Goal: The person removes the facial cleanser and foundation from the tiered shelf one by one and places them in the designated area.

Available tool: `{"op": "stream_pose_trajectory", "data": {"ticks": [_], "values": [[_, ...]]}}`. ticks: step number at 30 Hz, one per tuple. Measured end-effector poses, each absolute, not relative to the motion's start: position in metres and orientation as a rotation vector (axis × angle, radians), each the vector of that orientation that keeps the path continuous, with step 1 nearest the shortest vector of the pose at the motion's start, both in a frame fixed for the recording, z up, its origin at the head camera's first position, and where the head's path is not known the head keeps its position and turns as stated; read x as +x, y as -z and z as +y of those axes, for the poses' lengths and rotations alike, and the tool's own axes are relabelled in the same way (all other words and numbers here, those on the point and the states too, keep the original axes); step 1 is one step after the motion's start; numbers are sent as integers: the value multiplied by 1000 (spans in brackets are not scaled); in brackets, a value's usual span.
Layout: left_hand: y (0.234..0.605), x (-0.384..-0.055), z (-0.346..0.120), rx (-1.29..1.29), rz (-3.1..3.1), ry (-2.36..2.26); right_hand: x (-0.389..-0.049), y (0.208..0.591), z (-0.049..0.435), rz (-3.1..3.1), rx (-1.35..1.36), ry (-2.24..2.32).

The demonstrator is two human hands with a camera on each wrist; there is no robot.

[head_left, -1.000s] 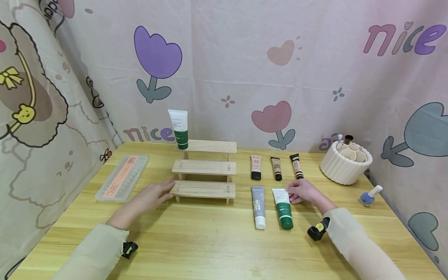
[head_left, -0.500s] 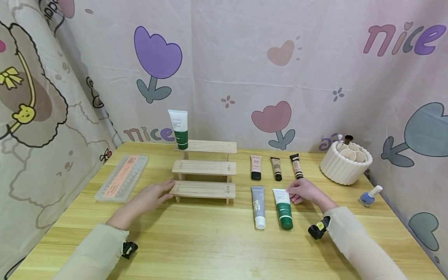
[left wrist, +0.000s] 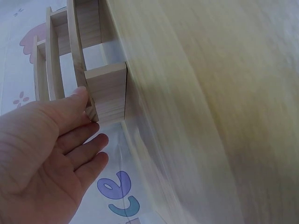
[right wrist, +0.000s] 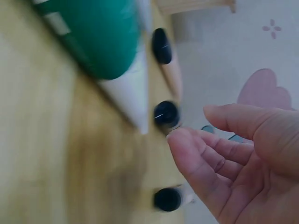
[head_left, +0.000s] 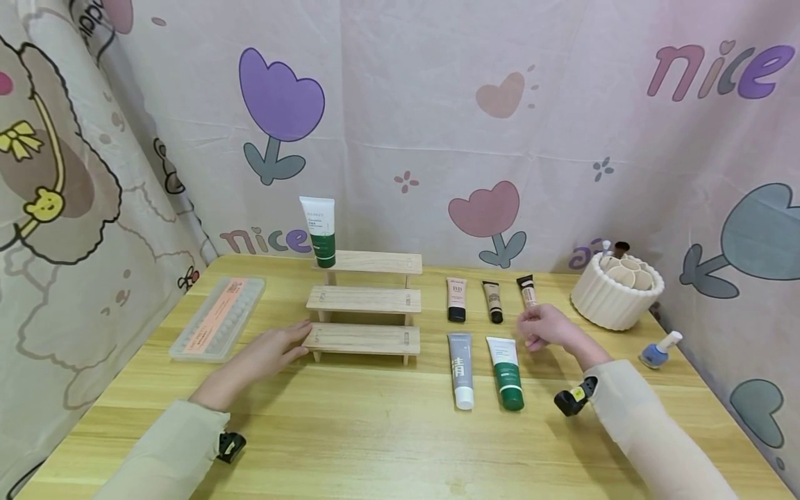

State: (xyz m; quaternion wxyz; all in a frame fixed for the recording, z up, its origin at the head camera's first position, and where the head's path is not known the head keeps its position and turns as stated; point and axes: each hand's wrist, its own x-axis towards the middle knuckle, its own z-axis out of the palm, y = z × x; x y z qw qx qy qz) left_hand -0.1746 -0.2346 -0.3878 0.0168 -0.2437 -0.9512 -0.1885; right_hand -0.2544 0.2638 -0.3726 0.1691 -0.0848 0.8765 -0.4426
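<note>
A three-tier wooden display stand [head_left: 364, 338] is pinched at the left end of its lowest step by my left hand [head_left: 269, 355]; the left wrist view has the thumb [left wrist: 80, 95] on the plank's end. On the top step, at its left, a white-and-green tube [head_left: 321, 232] stands on its cap. My right hand [head_left: 545, 326] is in the air with thumb and forefinger apart, holding nothing. It partly hides a slim black-ended tube [head_left: 528, 290]. A second white-and-green tube [head_left: 505, 373] lies just left of this hand, beside a grey-blue tube [head_left: 462, 370].
Behind these lie a pink BB tube [head_left: 457, 298] and a small beige tube [head_left: 493, 301]. A white ribbed brush holder [head_left: 615, 292] and a blue nail polish bottle [head_left: 655, 354] stand at right. A flat clear case [head_left: 217, 319] lies at left.
My right hand has come away from the edge of the lying white-and-green tube, lifting and moving slightly away and right. The tube stays on the table. My left hand has not visibly moved.
</note>
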Motion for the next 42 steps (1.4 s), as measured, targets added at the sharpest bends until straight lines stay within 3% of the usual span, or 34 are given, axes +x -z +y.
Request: {"op": "stream_pose_trajectory", "data": {"ticks": [12, 29, 42], "values": [[387, -174, -234, -760, -2957, 583, -272, 326, 218, 2555, -459, 1313], [388, -174, -235, -739, -2970, 565, -292, 277, 86, 2531, -748, 1337], [391, -175, -236, -753, -2940, 575, -298, 246, -3, 2482, -777, 1648]]}}
